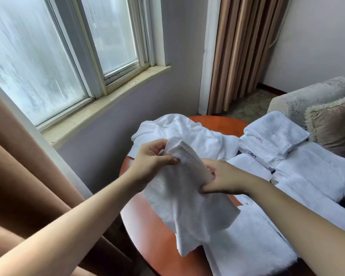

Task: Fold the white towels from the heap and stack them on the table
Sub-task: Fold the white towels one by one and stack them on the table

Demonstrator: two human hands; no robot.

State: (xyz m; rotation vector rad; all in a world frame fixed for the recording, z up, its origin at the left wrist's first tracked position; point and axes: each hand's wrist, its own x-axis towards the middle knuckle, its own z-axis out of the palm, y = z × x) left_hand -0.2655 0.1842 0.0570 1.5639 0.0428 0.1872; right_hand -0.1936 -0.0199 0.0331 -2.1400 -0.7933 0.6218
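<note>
A small white towel (pixel 183 200) hangs in the air above the round red-brown table (pixel 147 232). My left hand (pixel 151 162) pinches its upper edge near a corner. My right hand (pixel 225 180) grips the towel's right side, fingers curled into the cloth. Its lower part droops loose over a towel lying flat (pixel 247 246) on the table's near right. Behind my hands a crumpled heap of white towels (pixel 187 134) lies at the table's far side. A stack of folded white towels (pixel 271 138) stands at the right, on larger folded ones (pixel 315 176).
A window with a stone sill (pixel 100 110) runs along the left wall. Brown curtains (pixel 24 176) hang at the near left and in the far corner. A grey sofa with a fringed cushion (pixel 333 124) sits right of the table.
</note>
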